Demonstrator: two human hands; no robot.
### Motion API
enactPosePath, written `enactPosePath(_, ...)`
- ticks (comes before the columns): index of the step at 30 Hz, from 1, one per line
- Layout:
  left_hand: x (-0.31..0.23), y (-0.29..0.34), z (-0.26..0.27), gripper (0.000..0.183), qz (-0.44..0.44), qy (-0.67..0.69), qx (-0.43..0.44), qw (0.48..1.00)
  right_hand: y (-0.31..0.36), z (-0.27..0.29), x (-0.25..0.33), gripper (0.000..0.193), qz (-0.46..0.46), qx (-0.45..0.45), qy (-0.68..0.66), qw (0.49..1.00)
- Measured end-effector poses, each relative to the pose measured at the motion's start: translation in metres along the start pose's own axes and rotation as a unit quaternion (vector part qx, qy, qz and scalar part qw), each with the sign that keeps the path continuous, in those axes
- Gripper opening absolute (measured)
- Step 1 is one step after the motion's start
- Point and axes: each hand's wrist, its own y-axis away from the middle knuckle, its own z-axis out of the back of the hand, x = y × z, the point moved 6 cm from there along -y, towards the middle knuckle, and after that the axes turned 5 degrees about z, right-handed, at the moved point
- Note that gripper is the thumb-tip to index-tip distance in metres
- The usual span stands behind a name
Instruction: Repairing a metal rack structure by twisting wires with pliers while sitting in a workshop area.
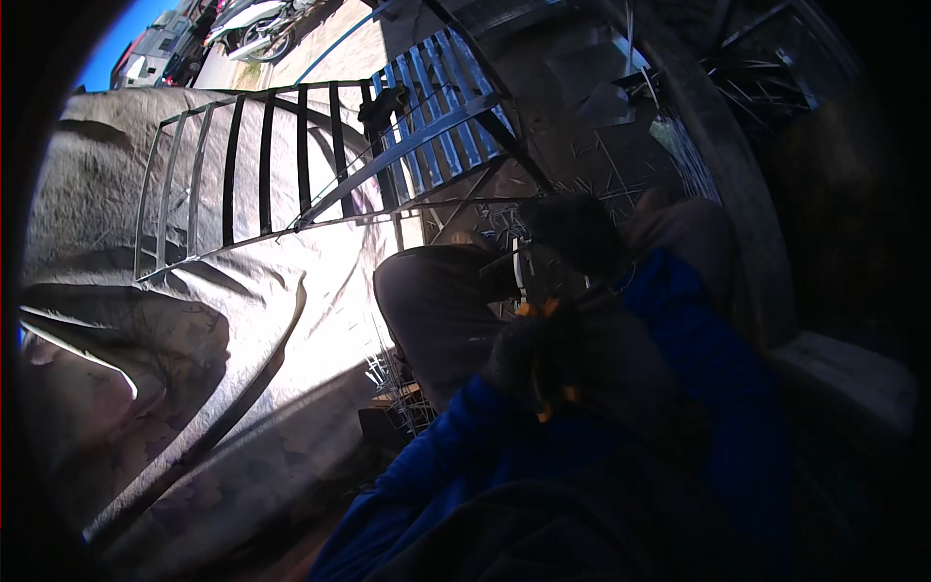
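Observation:
My left hand, in a dark glove below a blue sleeve, is closed around a tool with orange-yellow handle parts. A pale, slightly curved strip rises above the grip; whether it belongs to the tool I cannot tell. Just above and to the right, my right hand shows as a dark gloved shape between my knees. Deep shadow hides its fingers and anything in them. Beyond my hands, a slatted metal frame lies at a slant, with a black object on it.
Crumpled pale cloth spreads on the left, half in sun, with a long dark strip across it. Thin metal rods and scraps litter the shaded ground. A curved beam runs along the right. A motorcycle stands far off.

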Motion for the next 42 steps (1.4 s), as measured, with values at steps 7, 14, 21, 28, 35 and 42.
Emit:
enactPosePath(7,-0.015,-0.009,-0.073,0.035,0.051,0.283,0.220,0.932,0.005,-0.017,-0.022,0.024,-0.017,0.074,-0.010,0.997)
enactPosePath(14,-0.040,0.014,-0.003,0.032,-0.087,-0.173,-0.067,0.979,0.015,-0.019,-0.033,0.045,0.139,0.062,0.205,0.967)
enactPosePath(21,-0.056,0.007,-0.035,0.030,0.093,0.061,-0.123,0.986,-0.001,-0.009,-0.039,0.056,-0.011,0.038,0.098,0.994)
enactPosePath(28,-0.042,0.021,-0.016,0.038,0.100,0.112,-0.120,0.981,0.005,-0.007,-0.055,0.028,-0.017,0.048,0.065,0.997)
enactPosePath(35,-0.062,0.019,-0.039,0.027,0.046,-0.234,-0.077,0.968,0.007,-0.015,-0.040,0.026,0.098,0.056,0.118,0.987)
enactPosePath(42,-0.055,0.007,-0.035,0.033,0.105,-0.108,-0.086,0.985,-0.002,0.002,-0.025,0.065,-0.153,0.063,-0.021,0.986)
